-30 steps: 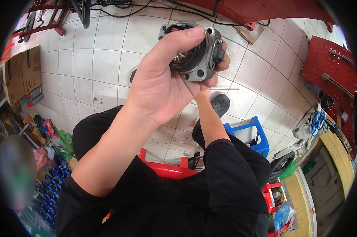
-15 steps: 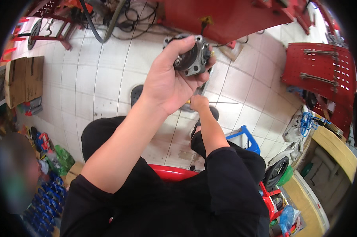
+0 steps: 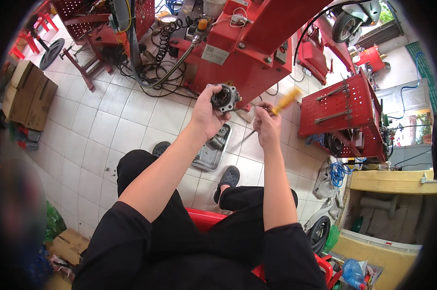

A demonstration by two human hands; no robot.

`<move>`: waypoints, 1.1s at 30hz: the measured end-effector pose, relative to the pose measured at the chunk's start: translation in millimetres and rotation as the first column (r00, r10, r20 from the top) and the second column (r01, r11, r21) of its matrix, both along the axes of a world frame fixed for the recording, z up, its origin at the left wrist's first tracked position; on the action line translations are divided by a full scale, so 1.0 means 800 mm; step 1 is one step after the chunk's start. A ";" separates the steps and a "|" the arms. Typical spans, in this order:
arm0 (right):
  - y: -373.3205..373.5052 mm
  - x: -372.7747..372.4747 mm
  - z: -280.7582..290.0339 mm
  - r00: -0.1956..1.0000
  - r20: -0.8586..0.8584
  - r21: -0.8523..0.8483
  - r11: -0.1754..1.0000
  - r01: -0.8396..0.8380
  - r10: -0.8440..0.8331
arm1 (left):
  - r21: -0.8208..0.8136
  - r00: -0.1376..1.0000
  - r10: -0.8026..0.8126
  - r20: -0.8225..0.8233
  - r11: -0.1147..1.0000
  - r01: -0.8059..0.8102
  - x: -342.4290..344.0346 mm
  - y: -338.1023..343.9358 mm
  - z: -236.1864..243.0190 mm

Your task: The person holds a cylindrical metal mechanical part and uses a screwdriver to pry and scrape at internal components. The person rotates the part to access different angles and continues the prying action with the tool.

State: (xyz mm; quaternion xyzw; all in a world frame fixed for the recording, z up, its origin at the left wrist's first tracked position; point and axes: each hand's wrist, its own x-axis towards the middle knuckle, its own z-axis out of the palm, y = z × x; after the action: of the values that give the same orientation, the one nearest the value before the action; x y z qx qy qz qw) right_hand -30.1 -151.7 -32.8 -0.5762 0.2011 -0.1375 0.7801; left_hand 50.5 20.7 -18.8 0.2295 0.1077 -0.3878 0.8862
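Note:
My left hand (image 3: 207,112) is closed around a metal housing (image 3: 225,98), which has a round dark hollow facing up and a flange with bolt holes at its corners. My right hand (image 3: 268,124) grips a screwdriver (image 3: 286,100) to the right of the housing. Its yellow handle is blurred and points up and away; a thin dark shaft seems to run down-left below the fingers. The screwdriver and the housing look apart. Under my left wrist, a grey metal tray (image 3: 206,165) lies on the floor with a metal part (image 3: 219,140) in it.
A big red machine (image 3: 247,63) stands ahead, with hoses and cables (image 3: 165,72) at its left. To the right is a red perforated stand (image 3: 332,113). Cardboard boxes (image 3: 27,96) sit at the left. I sit on a red stool (image 3: 201,218).
My right hand has risen from low near the tray to beside the housing, bringing the screwdriver with its handle swung up. The view has shifted, showing more of the red machine.

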 end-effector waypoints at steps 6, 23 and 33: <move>0.061 -0.054 0.064 0.993 0.119 0.139 0.990 -0.009 -0.008 | -0.073 0.999 -0.051 -0.017 0.996 0.050 -0.040 -0.020 0.013; 0.039 -0.056 0.036 0.998 0.010 -0.322 0.945 -0.053 0.059 | 0.084 0.996 0.034 0.077 0.996 -0.040 -0.055 -0.056 -0.022; 0.051 -0.060 0.057 0.998 -0.067 -0.322 0.946 -0.041 0.020 | 0.085 0.984 0.118 0.131 0.988 -0.129 -0.060 -0.057 -0.018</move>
State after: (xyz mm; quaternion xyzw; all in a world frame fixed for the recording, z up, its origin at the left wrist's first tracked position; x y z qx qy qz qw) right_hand -78.0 -111.3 12.8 -0.7034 0.1912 -0.1383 0.6705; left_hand 2.2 -24.6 -33.1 0.2875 0.0839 -0.3114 0.9019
